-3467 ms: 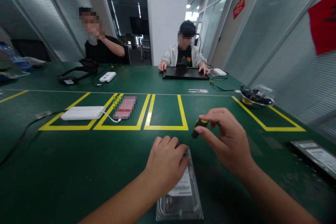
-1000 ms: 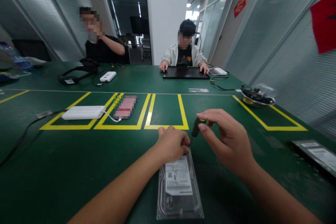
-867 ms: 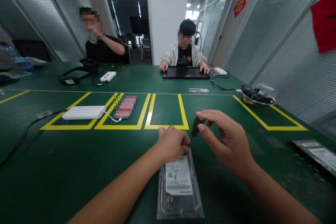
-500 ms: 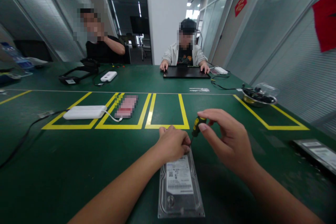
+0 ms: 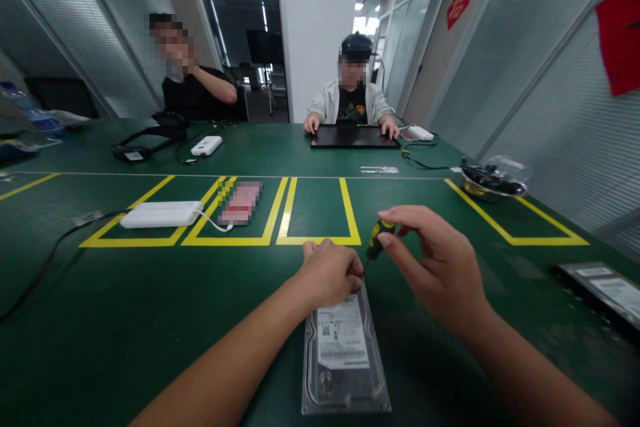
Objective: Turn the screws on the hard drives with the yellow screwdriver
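A silver hard drive [image 5: 345, 353] with a white label lies flat on the green table, its long side running away from me. My left hand [image 5: 330, 273] rests over its far end, fingers curled together near the screwdriver's shaft; what they pinch, if anything, is hidden. Between thumb and fingertips, my right hand [image 5: 435, 260] grips a short yellow-and-black screwdriver [image 5: 379, 239]. The screwdriver leans to the right, and its tip points down at the drive's far right corner, partly hidden by my left fingers.
Another hard drive [image 5: 610, 290] lies at the right edge. A metal bowl [image 5: 493, 192] of dark parts stands at the back right. White power bank [image 5: 163, 214] and phone [image 5: 241, 203] sit left. Across the table, two people sit, one holding a black panel [image 5: 355, 137].
The screwdriver's handle leans slightly more to the right, and my right fingertips have shifted a little with it. My left hand has stayed in place.
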The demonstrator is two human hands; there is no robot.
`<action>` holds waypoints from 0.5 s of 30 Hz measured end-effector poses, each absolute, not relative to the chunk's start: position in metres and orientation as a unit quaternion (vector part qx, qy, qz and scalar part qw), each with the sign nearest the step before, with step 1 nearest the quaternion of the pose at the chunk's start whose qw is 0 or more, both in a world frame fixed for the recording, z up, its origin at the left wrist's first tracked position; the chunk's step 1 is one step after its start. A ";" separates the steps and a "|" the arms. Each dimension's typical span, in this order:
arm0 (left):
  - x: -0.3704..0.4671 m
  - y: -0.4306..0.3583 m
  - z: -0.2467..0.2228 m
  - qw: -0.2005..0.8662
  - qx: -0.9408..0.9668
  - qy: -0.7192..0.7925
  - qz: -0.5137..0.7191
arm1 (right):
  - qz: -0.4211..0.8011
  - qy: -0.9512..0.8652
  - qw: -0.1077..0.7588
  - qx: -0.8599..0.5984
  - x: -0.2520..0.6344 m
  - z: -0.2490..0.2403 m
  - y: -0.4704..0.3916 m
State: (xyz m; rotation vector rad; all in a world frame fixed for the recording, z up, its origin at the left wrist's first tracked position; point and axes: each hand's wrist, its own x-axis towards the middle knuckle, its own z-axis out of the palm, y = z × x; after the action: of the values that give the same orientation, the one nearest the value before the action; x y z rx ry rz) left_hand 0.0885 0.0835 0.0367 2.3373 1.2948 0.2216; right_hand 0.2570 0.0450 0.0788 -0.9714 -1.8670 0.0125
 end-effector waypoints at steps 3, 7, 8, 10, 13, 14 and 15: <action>0.088 0.083 0.037 0.230 0.848 0.471 0.082 | 0.006 -0.770 0.491 -0.408 0.257 0.079 0.045; 0.088 0.084 0.037 0.231 0.849 0.467 0.082 | 0.024 -0.782 0.486 -0.388 0.258 0.080 0.044; 0.088 0.084 0.036 0.231 0.850 0.467 0.082 | 0.023 -0.784 0.485 -0.385 0.258 0.080 0.044; 0.087 0.084 0.035 0.230 0.850 0.467 0.082 | 0.015 -0.782 0.484 -0.393 0.258 0.080 0.044; 0.087 0.085 0.034 0.229 0.850 0.467 0.083 | 0.013 -0.774 0.481 -0.412 0.258 0.081 0.044; 0.087 0.085 0.034 0.229 0.850 0.466 0.083 | 0.017 -0.775 0.480 -0.411 0.258 0.081 0.044; 0.087 0.085 0.034 0.229 0.850 0.466 0.082 | 0.023 -0.777 0.479 -0.408 0.258 0.081 0.044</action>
State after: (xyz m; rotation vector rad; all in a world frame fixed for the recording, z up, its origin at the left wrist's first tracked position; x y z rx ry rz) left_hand 0.0872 0.0849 0.0340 2.3405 1.2828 0.2267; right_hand 0.2575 0.0438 0.0810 -0.9951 -1.8971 0.0552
